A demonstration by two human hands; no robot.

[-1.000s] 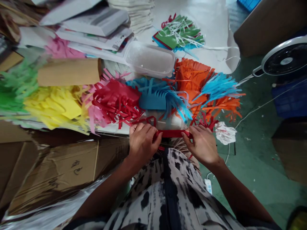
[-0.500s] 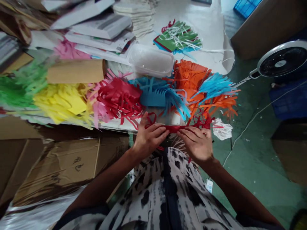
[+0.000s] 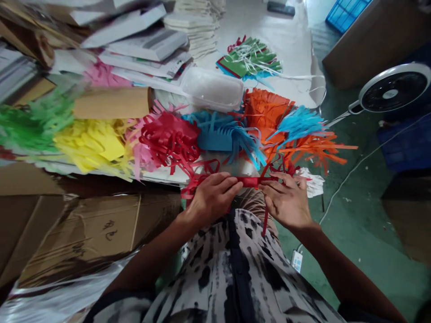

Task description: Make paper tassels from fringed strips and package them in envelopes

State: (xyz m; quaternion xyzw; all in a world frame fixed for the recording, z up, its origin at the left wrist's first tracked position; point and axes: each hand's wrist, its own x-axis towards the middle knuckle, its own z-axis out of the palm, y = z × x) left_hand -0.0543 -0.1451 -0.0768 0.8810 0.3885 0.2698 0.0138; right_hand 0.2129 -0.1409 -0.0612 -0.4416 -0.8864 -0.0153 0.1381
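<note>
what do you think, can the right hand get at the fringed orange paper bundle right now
Probably yes: the right hand is close to the fringed orange paper bundle, with just loose red paper strips between them. It would likely have to leave the flat red paper band first.

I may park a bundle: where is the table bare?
White tabletop shows beyond the far green bundle, between the pale stack and a dark object. Nearer, it is crowded: yellow paper, red paper, blue paper and orange paper lie beyond the red strip in the left hand and right hand.
</note>
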